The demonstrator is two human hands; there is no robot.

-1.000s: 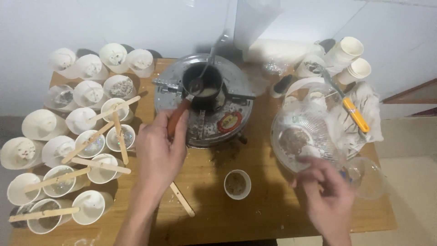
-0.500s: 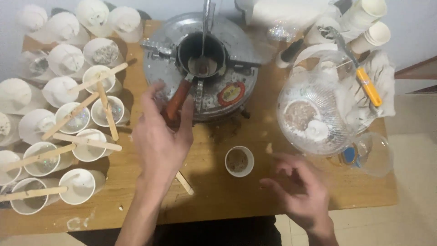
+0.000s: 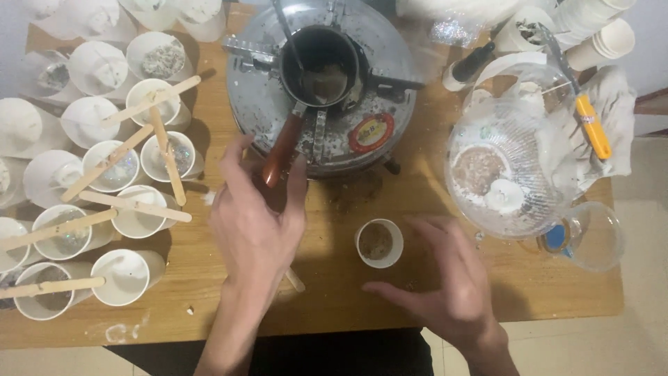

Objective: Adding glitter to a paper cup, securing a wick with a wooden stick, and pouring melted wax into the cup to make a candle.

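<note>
Pot [image 3: 321,66], small and dark, sits on the round metal burner [image 3: 264,111] at the top middle of the wooden tabletop [image 3: 334,292], a metal spoon [image 3: 285,31] standing in it. Its red-brown handle [image 3: 282,150] points down toward you. Your left hand [image 3: 257,223] is at the handle's end, thumb and fingers spread on either side, not clamped; whether they touch it, cannot tell. Your right hand [image 3: 445,285] hovers open, fingers spread, just right of a small paper cup [image 3: 379,242] with brown contents, not touching it. Left side: many white paper cups [image 3: 129,275], several with wooden sticks [image 3: 132,205] laid across the rims. Right side: clear glass jug [image 3: 511,170] with white and brown bits inside, a yellow-handled tool [image 3: 591,125] on a white cloth [image 3: 619,104] beside it.
</note>
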